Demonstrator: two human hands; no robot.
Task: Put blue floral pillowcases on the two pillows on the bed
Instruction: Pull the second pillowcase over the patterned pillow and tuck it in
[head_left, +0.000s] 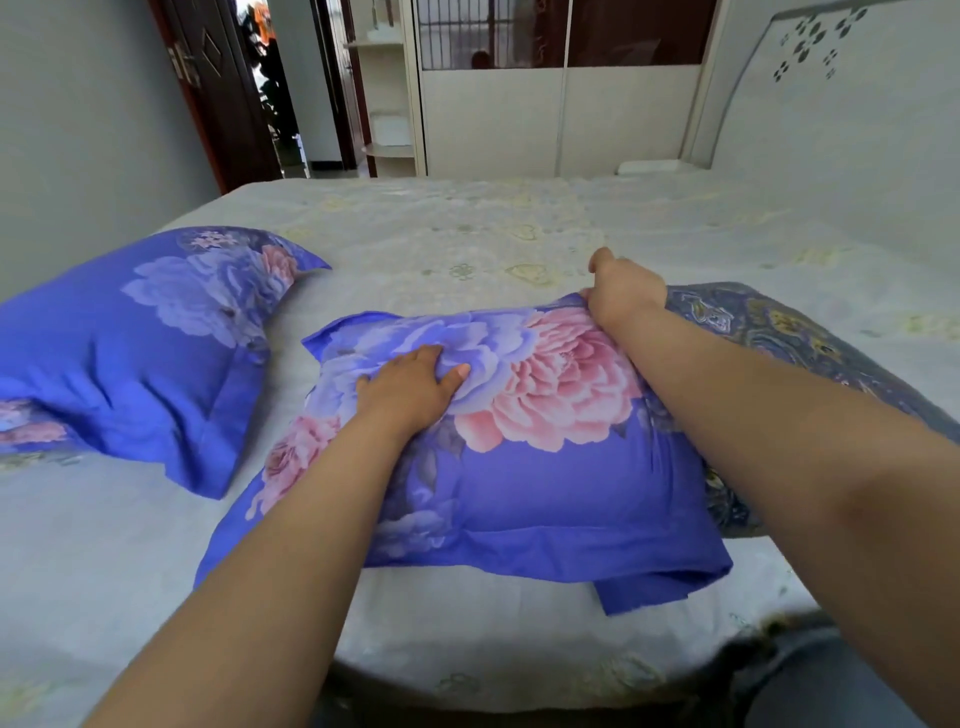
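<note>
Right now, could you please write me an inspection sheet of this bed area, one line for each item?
Surface: bed with a pale patterned cover.
Job's things: left pillow fully in blue floral case; near pillow in its case, loose hem at the front.
Clutter: dark patterned cloth beside the near pillow.
Grippers: left hand grips the near pillow's top; right hand pinches its far corner.
Cables: nothing seen.
Surroundings: wardrobe, open door, headboard.
</note>
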